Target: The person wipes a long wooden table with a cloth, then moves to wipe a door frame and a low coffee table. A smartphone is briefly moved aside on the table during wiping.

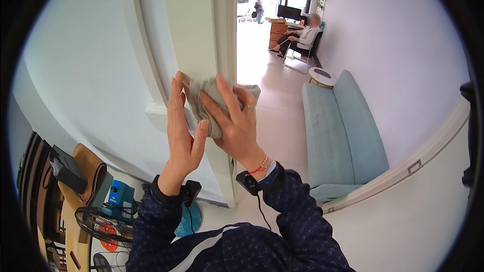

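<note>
A folded grey cloth (211, 102) lies against the cream door frame (196, 37) in front of me. My right hand (236, 124) presses on it with fingers spread, and part of the cloth sticks out past the frame's right edge. My left hand (183, 136) is beside it on the left, upright, fingertips at the frame's face, the thumb apart near the cloth's lower edge. Nothing shows in the left palm. The cloth hides the frame's surface behind it.
Through the doorway stand a light-blue sofa (329, 136), a round side table (321, 77) and a seated person (308, 37) by a desk. At lower left are a black fan (102, 221), a blue box (121, 200) and a wooden table (75, 238).
</note>
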`<state>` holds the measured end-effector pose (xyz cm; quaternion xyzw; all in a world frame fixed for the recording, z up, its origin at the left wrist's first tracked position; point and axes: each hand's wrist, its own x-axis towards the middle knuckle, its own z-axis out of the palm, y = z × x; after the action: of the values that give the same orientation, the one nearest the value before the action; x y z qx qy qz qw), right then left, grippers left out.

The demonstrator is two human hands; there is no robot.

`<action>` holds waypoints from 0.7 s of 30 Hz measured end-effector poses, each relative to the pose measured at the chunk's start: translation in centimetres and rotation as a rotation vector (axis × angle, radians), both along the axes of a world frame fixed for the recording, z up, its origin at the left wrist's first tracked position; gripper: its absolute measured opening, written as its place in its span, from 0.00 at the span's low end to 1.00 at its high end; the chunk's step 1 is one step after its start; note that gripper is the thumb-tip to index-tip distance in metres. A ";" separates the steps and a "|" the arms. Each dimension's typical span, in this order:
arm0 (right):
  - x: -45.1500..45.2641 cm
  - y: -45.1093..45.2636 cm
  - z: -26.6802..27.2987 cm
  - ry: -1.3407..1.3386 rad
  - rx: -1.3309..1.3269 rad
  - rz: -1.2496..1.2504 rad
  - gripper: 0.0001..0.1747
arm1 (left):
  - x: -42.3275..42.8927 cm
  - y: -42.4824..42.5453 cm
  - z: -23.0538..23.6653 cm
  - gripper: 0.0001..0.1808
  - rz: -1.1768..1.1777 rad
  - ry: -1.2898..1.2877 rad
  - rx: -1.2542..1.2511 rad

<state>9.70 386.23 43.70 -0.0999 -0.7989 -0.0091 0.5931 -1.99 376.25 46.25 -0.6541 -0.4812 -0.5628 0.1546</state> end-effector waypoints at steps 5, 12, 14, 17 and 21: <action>-0.7 0.1 2.2 0.114 -0.005 0.065 0.42 | -0.1 0.0 0.0 0.46 -0.078 -0.039 0.017; 0.4 -0.9 -5.3 -0.027 -0.128 0.026 0.47 | 0.6 0.1 0.1 0.51 0.044 0.048 0.002; 1.2 -1.5 -7.4 -0.047 -0.132 0.027 0.46 | 1.0 0.0 0.1 0.52 0.084 0.066 -0.011; 2.0 -1.3 -7.7 -0.088 -0.128 0.024 0.45 | 1.4 0.2 0.2 0.53 0.140 0.112 -0.014; 1.7 -0.6 -3.9 -0.091 -0.125 0.039 0.44 | 1.6 0.1 0.4 0.58 0.190 0.157 -0.032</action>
<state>11.36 385.65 39.83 -0.1205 -0.8257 0.0479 0.5490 -0.39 376.35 46.66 -0.6498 -0.5365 -0.4850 0.2339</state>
